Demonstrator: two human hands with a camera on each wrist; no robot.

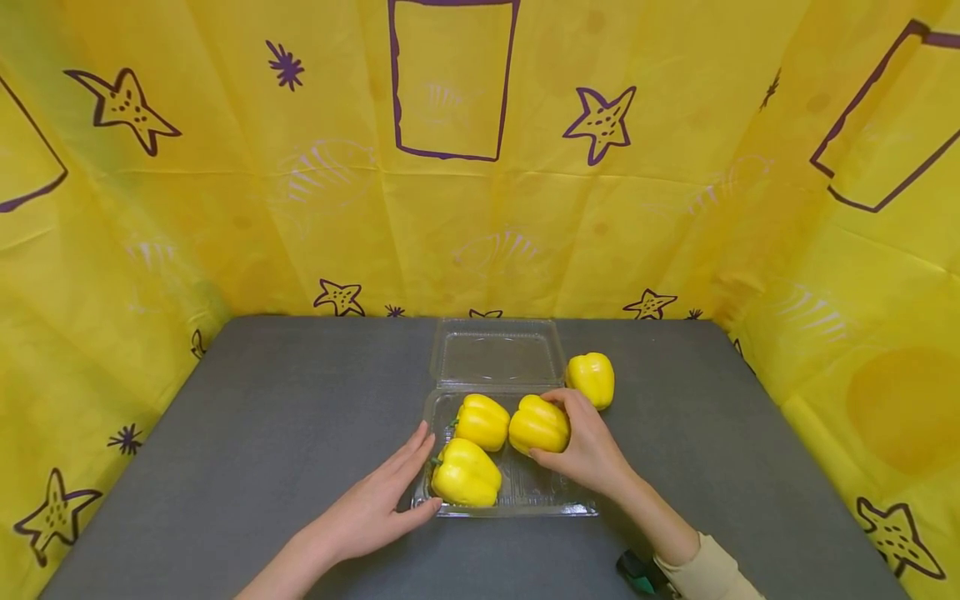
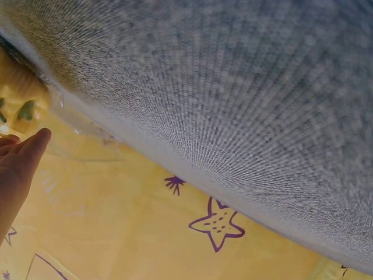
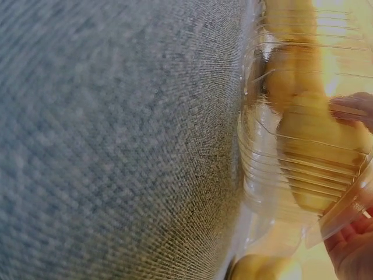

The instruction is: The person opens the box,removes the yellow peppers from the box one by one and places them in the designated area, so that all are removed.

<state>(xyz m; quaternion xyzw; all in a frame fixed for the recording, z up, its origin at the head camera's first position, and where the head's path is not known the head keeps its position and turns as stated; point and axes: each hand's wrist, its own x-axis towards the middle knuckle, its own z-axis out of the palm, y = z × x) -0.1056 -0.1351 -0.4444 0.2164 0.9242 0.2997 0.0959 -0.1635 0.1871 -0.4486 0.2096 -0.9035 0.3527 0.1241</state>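
In the head view, a yellow bell pepper (image 1: pixel 538 425) is gripped by my right hand (image 1: pixel 588 446), thumb at its near side and fingers at its far side. It is over the right half of a clear plastic clamshell container (image 1: pixel 536 492), whose lid (image 1: pixel 498 352) lies folded back. Two more yellow bell peppers, one behind (image 1: pixel 482 422) and one in front (image 1: pixel 467 473), sit in the container's left half. My left hand (image 1: pixel 382 500) rests along the container's left edge, fingers extended. The right wrist view shows the held pepper (image 3: pixel 317 151) through the ribbed plastic wall.
Another yellow bell pepper (image 1: pixel 591 380) stands on the grey table (image 1: pixel 315 400), right of the lid. A dark object (image 1: pixel 637 573) lies by the right sleeve (image 1: pixel 705 571). Yellow cloth (image 1: pixel 450 217) with purple drawings hangs around the back and sides.
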